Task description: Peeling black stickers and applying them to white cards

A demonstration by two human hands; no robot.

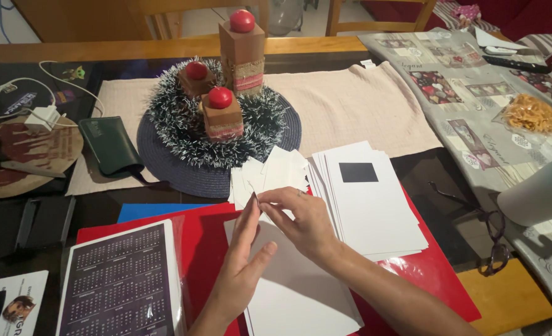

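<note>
While the left hand [241, 261] stands edge-up with its fingers straight and its fingertips touching a small white card [258, 200], the right hand [301, 221] pinches that same card between thumb and fingers, so both hands meet at it just above a large white sheet [294, 292]. The sheet lies under the wrists on a red plastic folder [207, 249] spread over the dark tabletop [437, 205]. Just beyond the fingertips sits a loose heap of small white cards [273, 174], and right of the right hand a fanned stack of white cards [375, 211] carries a black rectangle [358, 172] on top. Left of the left hand lies a dark calendar sheet [120, 283] in clear wrap, with a blue sheet [148, 210] showing past it. Farther beyond the hands stands a tinsel wreath [189, 134] around brown blocks topped with red balls [220, 98], and eyeglasses [490, 246] rest well to the right.
</note>
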